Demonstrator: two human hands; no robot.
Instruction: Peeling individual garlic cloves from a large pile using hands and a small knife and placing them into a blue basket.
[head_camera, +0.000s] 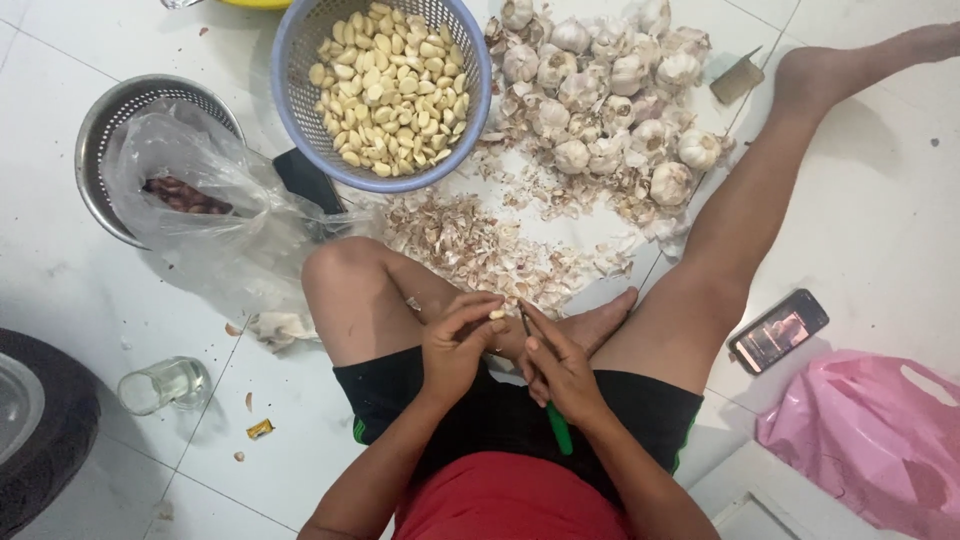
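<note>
I sit on a white tiled floor with my legs spread. My left hand (455, 345) pinches a small garlic clove (497, 314) between its fingertips. My right hand (560, 365) grips a green-handled knife (556, 425), whose blade tip points up at the clove. Both hands meet over my lap. In front of them lies a heap of garlic skins (480, 245). Beyond that stands a blue plastic basket (300, 80) full of peeled cloves, and to its right a pile of whole garlic bulbs (610, 90).
A metal colander (100, 130) at the left holds a clear plastic bag with shallots. A glass (165, 385) lies on its side near my left knee. A phone (778, 330) and a pink plastic bag (870, 430) lie at the right. A dark round object (40, 420) sits bottom left.
</note>
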